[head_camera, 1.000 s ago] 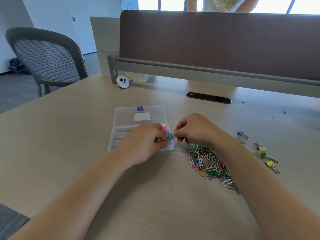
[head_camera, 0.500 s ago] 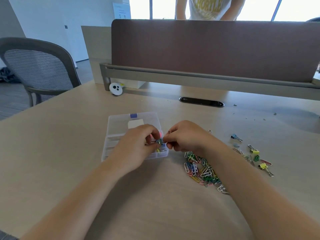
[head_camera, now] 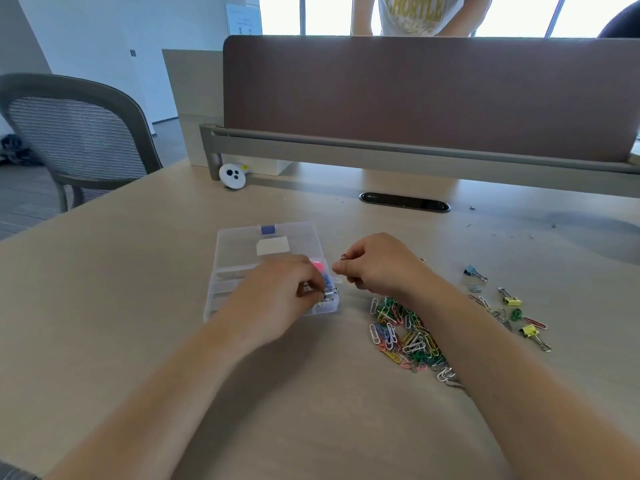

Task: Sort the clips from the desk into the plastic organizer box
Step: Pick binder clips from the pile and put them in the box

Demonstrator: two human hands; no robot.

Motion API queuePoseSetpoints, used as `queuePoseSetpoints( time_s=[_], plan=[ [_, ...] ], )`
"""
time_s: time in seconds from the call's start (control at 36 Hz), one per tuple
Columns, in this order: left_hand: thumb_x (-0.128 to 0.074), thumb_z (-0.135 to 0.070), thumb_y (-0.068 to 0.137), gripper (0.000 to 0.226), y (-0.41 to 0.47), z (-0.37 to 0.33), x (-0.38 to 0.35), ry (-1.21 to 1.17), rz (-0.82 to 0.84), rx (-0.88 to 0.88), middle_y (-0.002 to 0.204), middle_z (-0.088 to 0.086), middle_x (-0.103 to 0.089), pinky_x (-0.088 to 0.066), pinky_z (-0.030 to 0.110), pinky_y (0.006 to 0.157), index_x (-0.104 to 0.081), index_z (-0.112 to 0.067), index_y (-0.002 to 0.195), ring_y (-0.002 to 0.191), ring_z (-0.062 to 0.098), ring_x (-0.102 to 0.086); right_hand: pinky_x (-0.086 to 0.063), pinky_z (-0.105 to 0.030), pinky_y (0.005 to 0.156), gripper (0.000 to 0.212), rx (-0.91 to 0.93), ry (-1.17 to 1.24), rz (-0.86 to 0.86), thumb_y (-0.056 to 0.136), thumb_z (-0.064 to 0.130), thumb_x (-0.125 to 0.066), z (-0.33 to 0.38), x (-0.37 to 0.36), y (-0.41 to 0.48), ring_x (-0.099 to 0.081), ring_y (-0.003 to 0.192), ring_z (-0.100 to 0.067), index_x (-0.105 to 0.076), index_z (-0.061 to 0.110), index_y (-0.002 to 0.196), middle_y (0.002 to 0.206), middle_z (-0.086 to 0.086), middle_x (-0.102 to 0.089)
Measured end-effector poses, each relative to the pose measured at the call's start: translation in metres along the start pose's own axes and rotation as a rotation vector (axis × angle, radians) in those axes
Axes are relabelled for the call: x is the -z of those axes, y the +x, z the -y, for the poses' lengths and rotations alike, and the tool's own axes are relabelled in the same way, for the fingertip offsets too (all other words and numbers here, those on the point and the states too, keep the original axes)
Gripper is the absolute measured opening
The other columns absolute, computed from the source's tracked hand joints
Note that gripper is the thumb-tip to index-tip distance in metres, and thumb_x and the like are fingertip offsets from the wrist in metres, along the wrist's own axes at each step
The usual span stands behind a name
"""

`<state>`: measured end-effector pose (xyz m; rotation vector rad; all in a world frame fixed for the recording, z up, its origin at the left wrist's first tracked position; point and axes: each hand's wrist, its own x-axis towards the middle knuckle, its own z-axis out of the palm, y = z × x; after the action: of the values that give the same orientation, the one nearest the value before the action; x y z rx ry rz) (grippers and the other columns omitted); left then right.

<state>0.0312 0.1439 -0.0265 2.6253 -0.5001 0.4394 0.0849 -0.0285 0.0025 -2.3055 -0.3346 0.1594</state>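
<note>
A clear plastic organizer box [head_camera: 242, 244] lies open on the desk, with pink [head_camera: 317, 266] and blue [head_camera: 327, 280] clips in its right compartments. My left hand [head_camera: 277, 296] hovers over the box's front right corner and pinches a binder clip [head_camera: 329, 293] by its silver handles. My right hand [head_camera: 377, 268] is just right of the box, fingers curled, pinching a small wire loop [head_camera: 343, 257]. Below my right wrist lies a pile of coloured paper clips [head_camera: 405, 334]. Farther right lie loose binder clips: one blue [head_camera: 471, 271] and two yellow [head_camera: 512, 301] [head_camera: 530, 330].
A brown divider panel [head_camera: 415, 98] walls off the desk's far side, and a person [head_camera: 412, 12] stands behind it. A dark cable slot [head_camera: 403, 201] and a small white round object [head_camera: 232, 175] lie near the divider. A mesh chair [head_camera: 79, 140] stands at the left.
Both hands were pinching a green binder clip together beside the box. They have now parted, and my left hand has moved down over the box's front right compartment.
</note>
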Motion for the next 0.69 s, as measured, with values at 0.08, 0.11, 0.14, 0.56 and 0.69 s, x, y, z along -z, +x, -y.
queuePoseSetpoints(
  time_s=[0.08, 0.11, 0.14, 0.56, 0.69],
  plan=[
    [-0.066, -0.021, 0.085, 0.004, 0.0008, -0.0002, 0.0002, 0.016, 0.017, -0.017, 0.076, -0.015, -0.05, -0.04, 0.023, 0.067, -0.069, -0.024, 0.084, 0.074, 0.006, -0.05, -0.054, -0.04, 0.079, 0.024, 0.002, -0.012, -0.005, 0.088, 0.027, -0.069, 0.001, 0.0003, -0.0004, -0.062, 0.07, -0.018, -0.076, 0.004, 0.09, 0.079, -0.01, -0.071],
    [-0.066, -0.021, 0.084, 0.004, 0.0009, 0.0005, 0.0001, 0.017, 0.019, -0.014, 0.077, -0.015, -0.05, -0.04, 0.023, 0.067, -0.068, -0.024, 0.084, 0.074, 0.006, -0.05, -0.054, -0.04, 0.08, 0.023, 0.001, -0.019, -0.004, 0.088, 0.027, -0.069, 0.0012, 0.0003, -0.0008, -0.062, 0.071, -0.018, -0.075, 0.005, 0.091, 0.078, -0.008, -0.07],
    [-0.066, -0.02, 0.084, 0.004, 0.0009, 0.001, -0.0002, 0.016, 0.02, -0.01, 0.077, -0.015, -0.051, -0.04, 0.023, 0.067, -0.068, -0.024, 0.084, 0.074, 0.005, -0.05, -0.054, -0.04, 0.081, 0.023, 0.001, -0.025, -0.002, 0.088, 0.027, -0.069, 0.0013, 0.0001, -0.0011, -0.063, 0.072, -0.018, -0.075, 0.005, 0.091, 0.077, -0.007, -0.07],
    [-0.065, -0.02, 0.085, 0.007, 0.0023, 0.0031, -0.0009, 0.007, 0.047, -0.001, 0.084, -0.014, -0.053, -0.047, 0.027, 0.072, -0.07, -0.024, 0.084, 0.078, 0.009, -0.055, -0.055, -0.038, 0.078, 0.022, 0.004, -0.03, 0.007, 0.088, 0.025, -0.068, 0.0018, 0.0012, -0.0014, -0.063, 0.071, -0.017, -0.076, 0.006, 0.094, 0.082, -0.007, -0.072],
    [-0.064, -0.02, 0.085, 0.009, 0.0045, 0.0052, -0.0039, 0.037, 0.06, -0.025, 0.083, -0.015, -0.051, -0.047, 0.028, 0.071, -0.072, -0.024, 0.083, 0.078, 0.009, -0.054, -0.053, -0.035, 0.072, 0.018, -0.001, -0.014, 0.015, 0.087, 0.023, -0.069, 0.0006, 0.0013, 0.0004, -0.059, 0.063, -0.013, -0.076, 0.007, 0.093, 0.076, -0.004, -0.071]
  ],
)
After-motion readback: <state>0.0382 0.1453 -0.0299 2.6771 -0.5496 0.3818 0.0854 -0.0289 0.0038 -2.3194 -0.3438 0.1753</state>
